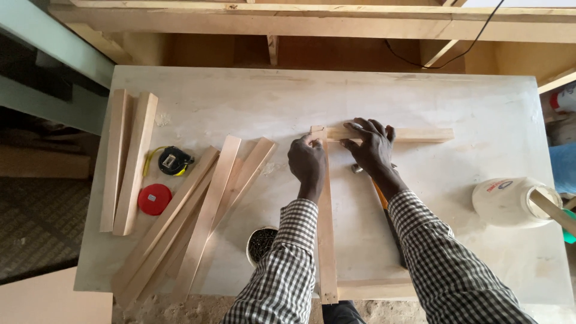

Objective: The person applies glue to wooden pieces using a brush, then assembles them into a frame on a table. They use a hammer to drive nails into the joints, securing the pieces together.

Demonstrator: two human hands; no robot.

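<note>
Pale, scuffed plywood worktable point(240, 96) under raw timber framing, sandy floor below. Pressing together at the frame corner: left hand point(307, 161) pinching the long upright wooden slat point(327, 240), right hand point(373, 146) spread flat on the short horizontal wooden slat point(420, 134). Hidden beneath the right wrist, a yellow-handled tool point(379, 195), kind unclear. Half covered by the sleeve, a round tin of dark nails point(259, 243).
</note>
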